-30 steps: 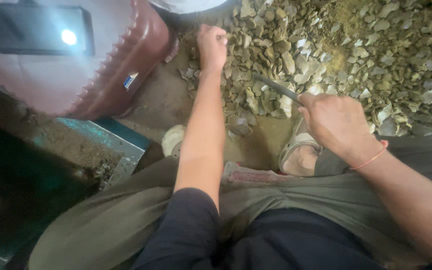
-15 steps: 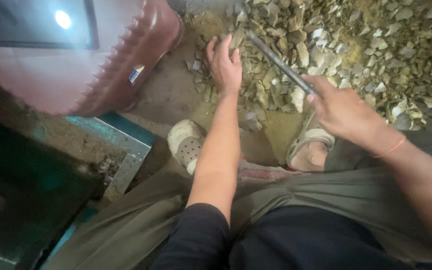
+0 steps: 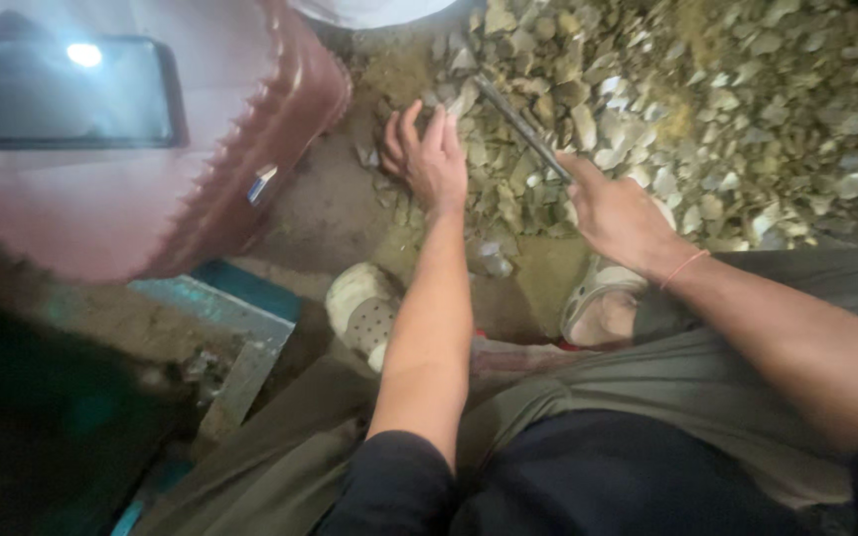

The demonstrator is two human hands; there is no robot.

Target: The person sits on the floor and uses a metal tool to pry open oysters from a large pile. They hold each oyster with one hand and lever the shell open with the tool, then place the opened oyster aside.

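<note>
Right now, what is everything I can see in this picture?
Shell-like pieces: a heap too many to count, grey-tan, spread over the ground at top right.
Metal rod: one, dark, slanting over the heap, held at its near end.
Plastic stool: one, reddish-brown, upper left.
Phone: one, black, lying on the stool.
Metal frame: one, blue-green, lower left.
Sandals: two, pale, on the person's feet.
Trousers: olive.
Left hand: fingers spread, resting on the pieces.
Right hand: closed on the rod; thin red band at the wrist.
</note>
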